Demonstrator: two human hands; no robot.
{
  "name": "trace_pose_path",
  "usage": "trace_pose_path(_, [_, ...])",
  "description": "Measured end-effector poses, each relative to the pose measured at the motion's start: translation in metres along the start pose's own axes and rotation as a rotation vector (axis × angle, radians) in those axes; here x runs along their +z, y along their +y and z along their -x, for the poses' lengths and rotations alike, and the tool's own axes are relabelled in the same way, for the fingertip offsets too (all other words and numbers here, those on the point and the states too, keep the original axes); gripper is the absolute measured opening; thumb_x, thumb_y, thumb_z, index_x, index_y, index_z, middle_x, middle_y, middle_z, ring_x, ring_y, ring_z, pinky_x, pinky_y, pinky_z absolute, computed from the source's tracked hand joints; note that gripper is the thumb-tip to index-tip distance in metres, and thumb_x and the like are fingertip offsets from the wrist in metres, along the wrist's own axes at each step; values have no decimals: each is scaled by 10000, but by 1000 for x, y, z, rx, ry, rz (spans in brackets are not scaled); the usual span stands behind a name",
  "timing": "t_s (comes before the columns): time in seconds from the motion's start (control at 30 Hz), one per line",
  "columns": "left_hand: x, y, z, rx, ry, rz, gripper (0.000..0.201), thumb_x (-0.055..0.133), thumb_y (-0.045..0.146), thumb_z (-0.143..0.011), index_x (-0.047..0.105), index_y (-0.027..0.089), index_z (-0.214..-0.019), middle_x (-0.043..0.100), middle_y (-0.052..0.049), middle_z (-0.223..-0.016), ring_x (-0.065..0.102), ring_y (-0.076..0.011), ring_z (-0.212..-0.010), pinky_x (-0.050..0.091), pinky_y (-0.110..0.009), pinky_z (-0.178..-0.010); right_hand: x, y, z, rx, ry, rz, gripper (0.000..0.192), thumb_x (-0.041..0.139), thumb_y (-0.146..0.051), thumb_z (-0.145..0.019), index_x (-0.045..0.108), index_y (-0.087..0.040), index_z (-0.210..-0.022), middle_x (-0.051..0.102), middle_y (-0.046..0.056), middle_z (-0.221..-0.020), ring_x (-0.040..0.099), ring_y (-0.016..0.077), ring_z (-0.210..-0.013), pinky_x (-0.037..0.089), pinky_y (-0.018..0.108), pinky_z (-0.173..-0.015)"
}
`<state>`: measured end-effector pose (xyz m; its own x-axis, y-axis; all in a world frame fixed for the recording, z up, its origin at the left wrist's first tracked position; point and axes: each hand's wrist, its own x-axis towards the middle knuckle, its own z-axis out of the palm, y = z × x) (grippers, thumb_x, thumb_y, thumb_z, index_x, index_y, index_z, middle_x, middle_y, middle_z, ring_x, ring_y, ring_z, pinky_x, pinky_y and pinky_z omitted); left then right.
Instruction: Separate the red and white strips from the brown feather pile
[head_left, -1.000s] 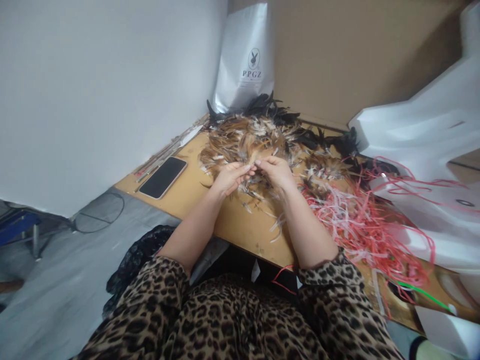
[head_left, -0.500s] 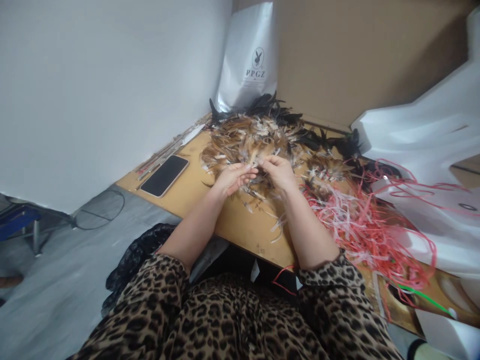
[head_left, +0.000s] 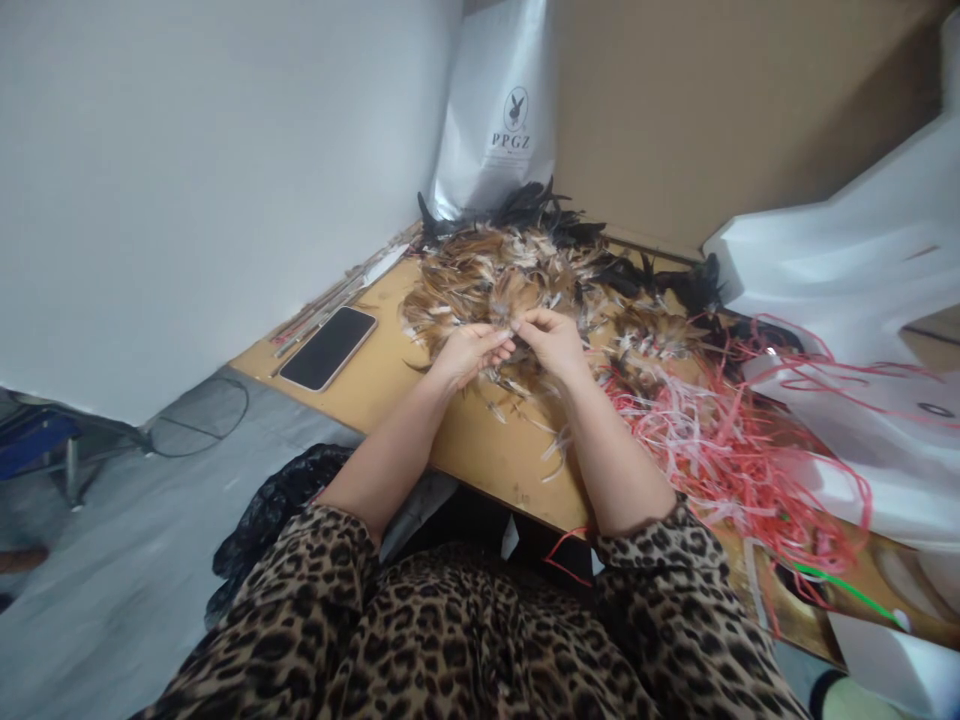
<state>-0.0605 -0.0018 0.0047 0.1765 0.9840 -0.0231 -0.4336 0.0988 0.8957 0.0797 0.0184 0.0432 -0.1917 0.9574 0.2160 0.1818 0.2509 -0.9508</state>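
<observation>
My left hand and my right hand meet above the near edge of a feather pile, their fingertips pinched together. Between them is a small fan of brown feathers, its base held at the fingertips of both hands. Brown and white feathers are heaped just behind the hands, with black feathers along the back of the heap. A few loose feathers lie on the wooden table below my right wrist.
A phone lies at the table's left, beside thin sticks. Pink and white strips are tangled at the right, near white foam pieces. A silvery bag stands at the back. A black plastic bag is below the table's front edge.
My hands have come closer together, right fingertips now meeting the left. The feather fan between them stands up more plainly.
</observation>
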Motion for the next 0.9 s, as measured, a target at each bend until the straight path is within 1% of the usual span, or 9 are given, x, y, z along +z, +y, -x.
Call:
trace_pose_path(0.17, [-1, 0, 0, 40, 45, 7, 202, 687, 268, -699, 618, 78, -692, 622, -16, -602, 528, -25, -468, 397, -137, -471, -3, 6, -4, 11, -9, -64, 213, 669, -368, -628, 652, -167, -698, 639, 0, -678, 531, 103, -604, 429, 256, -650])
trace_pose_path(0.27, [-3, -1, -3, 48, 95, 46, 175, 681, 249, -707, 619, 87, -732, 628, -9, -626, 524, -17, -479, 390, -128, -471, -11, 7, -7, 11, -53, -3, 222, 672, -366, -624, 663, -157, -697, 640, 1, -660, 513, 94, -570, 421, 250, -620])
trace_pose_path(0.33, [-5, -2, -4, 46, 107, 57, 166, 677, 240, -713, 622, 87, -745, 632, -12, -635, 527, -17, -487, 387, -126, -470, -19, 6, -7, 30, -177, 114, 214, 669, -356, -625, 671, -151, -684, 628, -3, -618, 489, 89, -534, 404, 243, -579])
trace_pose_path(0.43, [-6, -2, -4, 49, 98, 69, 157, 673, 231, -717, 622, 83, -725, 630, -17, -630, 530, -19, -488, 384, -127, -464, -30, 7, 0, 61, -427, 310, 175, 659, -323, -625, 682, -154, -664, 620, -9, -579, 479, 88, -507, 392, 236, -546])
trace_pose_path(0.47, [-5, -2, -4, 50, 97, 72, 154, 673, 229, -717, 622, 83, -719, 629, -17, -628, 530, -20, -487, 384, -127, -463, -33, 8, 4, 67, -488, 367, 159, 653, -312, -627, 684, -159, -659, 623, -11, -578, 485, 91, -507, 394, 235, -545])
trace_pose_path(0.53, [-5, -1, -3, 49, 102, 79, 147, 675, 224, -716, 623, 87, -717, 630, -17, -632, 530, -19, -488, 384, -127, -461, -39, 11, 13, 70, -552, 464, 134, 641, -299, -634, 685, -173, -653, 633, -13, -587, 501, 97, -515, 401, 235, -550])
trace_pose_path(0.7, [-2, -1, -1, 23, 92, 59, 163, 682, 237, -709, 619, 87, -716, 630, -16, -639, 531, -20, -488, 385, -126, -460, -42, 29, 33, 29, -535, 575, 122, 648, -283, -632, 676, -196, -713, 650, -19, -629, 521, 107, -537, 395, 233, -546])
trace_pose_path(0.8, [-1, -3, -1, 33, 61, 53, 173, 690, 240, -700, 624, 83, -734, 631, -19, -641, 537, -25, -493, 392, -129, -464, -37, 39, 38, -11, -496, 609, 104, 656, -278, -621, 665, -193, -681, 638, -17, -611, 506, 107, -536, 377, 232, -538])
trace_pose_path(0.9, [-2, -4, -1, 52, 41, 52, 169, 689, 231, -702, 630, 78, -745, 637, -24, -649, 545, -29, -497, 402, -132, -470, -34, 42, 39, -9, -406, 533, 123, 625, -292, -652, 648, -172, -649, 625, -5, -608, 503, 107, -549, 381, 238, -555])
